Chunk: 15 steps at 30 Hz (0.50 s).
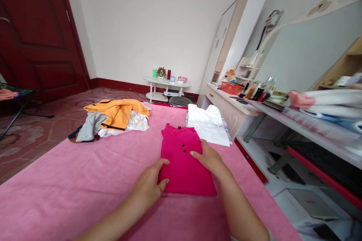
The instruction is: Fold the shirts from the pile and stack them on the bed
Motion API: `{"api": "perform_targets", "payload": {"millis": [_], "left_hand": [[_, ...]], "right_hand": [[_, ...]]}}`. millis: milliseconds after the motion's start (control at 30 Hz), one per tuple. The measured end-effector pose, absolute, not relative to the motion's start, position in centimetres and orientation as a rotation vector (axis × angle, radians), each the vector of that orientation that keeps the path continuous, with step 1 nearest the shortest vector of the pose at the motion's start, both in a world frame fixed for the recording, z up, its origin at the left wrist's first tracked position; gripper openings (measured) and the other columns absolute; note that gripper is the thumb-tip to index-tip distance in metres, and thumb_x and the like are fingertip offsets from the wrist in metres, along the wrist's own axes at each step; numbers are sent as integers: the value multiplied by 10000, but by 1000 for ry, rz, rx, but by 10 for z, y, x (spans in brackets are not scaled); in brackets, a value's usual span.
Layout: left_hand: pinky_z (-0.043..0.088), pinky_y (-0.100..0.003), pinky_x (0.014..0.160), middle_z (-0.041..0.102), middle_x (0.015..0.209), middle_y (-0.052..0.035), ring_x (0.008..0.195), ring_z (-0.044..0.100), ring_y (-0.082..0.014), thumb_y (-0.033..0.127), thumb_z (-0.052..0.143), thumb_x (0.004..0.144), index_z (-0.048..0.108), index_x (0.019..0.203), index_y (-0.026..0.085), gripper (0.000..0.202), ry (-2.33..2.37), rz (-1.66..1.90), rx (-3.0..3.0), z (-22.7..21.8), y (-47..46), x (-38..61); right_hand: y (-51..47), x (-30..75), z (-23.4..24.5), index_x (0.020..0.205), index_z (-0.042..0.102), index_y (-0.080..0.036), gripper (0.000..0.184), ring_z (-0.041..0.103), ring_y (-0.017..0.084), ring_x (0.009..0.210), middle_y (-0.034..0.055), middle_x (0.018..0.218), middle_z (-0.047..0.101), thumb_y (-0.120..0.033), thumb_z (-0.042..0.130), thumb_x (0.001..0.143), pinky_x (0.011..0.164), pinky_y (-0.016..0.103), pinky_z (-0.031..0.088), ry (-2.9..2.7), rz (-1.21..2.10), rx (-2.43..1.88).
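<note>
A bright pink shirt (185, 173) lies folded into a neat rectangle on the bed in front of me, its collar pointing away and two dark buttons showing on its front. My left hand (148, 184) touches its left edge, thumb and forefinger spread apart on the fabric. At the upper right edge rests my right hand (210, 158), its thumb lying on the shirt and its fingers apart from the thumb. Some fingers of both hands are hidden. Just beyond the right hand, a folded white T-shirt (207, 124) lies over a striped cloth.
A loose heap with an orange garment (117, 113) lies at the far left of the pink bedspread (85, 169). Beyond the bed stands a small white table (166, 81). A dressing table (226, 99) and a glass-topped desk (308, 128) line the right side.
</note>
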<state>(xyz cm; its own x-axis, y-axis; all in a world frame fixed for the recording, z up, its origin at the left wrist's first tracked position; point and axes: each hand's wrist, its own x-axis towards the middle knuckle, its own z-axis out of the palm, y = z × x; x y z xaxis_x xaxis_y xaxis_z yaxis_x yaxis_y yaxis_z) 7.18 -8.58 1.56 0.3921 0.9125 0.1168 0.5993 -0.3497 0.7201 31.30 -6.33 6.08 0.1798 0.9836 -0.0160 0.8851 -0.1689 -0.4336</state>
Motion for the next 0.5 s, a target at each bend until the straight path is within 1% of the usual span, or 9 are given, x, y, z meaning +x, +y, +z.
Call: {"api": "perform_targets", "payload": {"millis": [67,133,167,233,300,367,400,467,500], "left_hand": [[454,-295,855,598,1083,-59,951,592,-192,123,502,775,579,1134,229,382,1211,654,2242,26,-101,82],[462,-311,873,566,1138,-72,968,586,-200,127,465,805,609,1085,238,333,1110,547,2407,32,-115,93],[465,-326,882,558,1150,-84,980,579,-211,139,455,819,613,1080,230,319,1065,499,2479,33,-120,98],[449,-373,928,539,1197,-121,1053,544,-252,159,456,829,592,1131,198,334,984,440,2601,29,-126,107],[416,-416,978,501,1269,-159,1140,487,-292,158,476,814,552,1206,162,399,915,428,2680,24,-129,112],[394,-430,1003,459,1326,-178,1189,443,-315,158,521,780,543,1225,143,446,854,418,2701,22,-131,112],[397,-426,1002,461,1325,-176,1184,444,-315,163,547,762,570,1191,144,429,826,401,2691,24,-132,110],[424,-405,971,514,1262,-151,1128,484,-298,189,598,736,638,1080,169,347,780,373,2637,33,-131,102],[441,-387,946,545,1216,-130,1087,509,-283,207,626,724,666,1023,185,303,745,368,2597,39,-128,97]], "right_hand": [[-67,297,64,1422,284,-203,751,549,302,1148,122,1326,532,-564,508,803,883,384,430,-1815,356,-2123],[-71,281,68,1442,255,-193,810,542,323,1149,142,1306,543,-640,462,800,886,407,424,-1881,309,-2152],[-73,274,70,1433,284,-191,818,549,330,1135,148,1279,561,-685,421,796,883,416,423,-1922,302,-2166],[-75,260,73,1373,399,-198,815,573,332,1088,149,1216,597,-757,334,783,867,428,427,-2006,290,-2183],[-73,248,74,1268,518,-195,801,586,332,1047,155,1149,622,-785,322,763,846,433,434,-2076,247,-2204],[-69,238,75,1173,584,-179,743,591,336,1015,166,1084,637,-759,440,731,824,430,445,-2133,170,-2235],[-67,233,75,1143,598,-172,694,591,339,1005,173,1066,637,-713,526,713,812,426,452,-2151,126,-2258],[-61,225,73,1122,603,-162,574,591,341,998,189,1049,632,-561,648,712,789,416,462,-2172,80,-2291],[-59,222,72,1124,600,-159,509,592,339,996,197,1047,629,-475,665,731,778,411,465,-2178,91,-2291]]}}
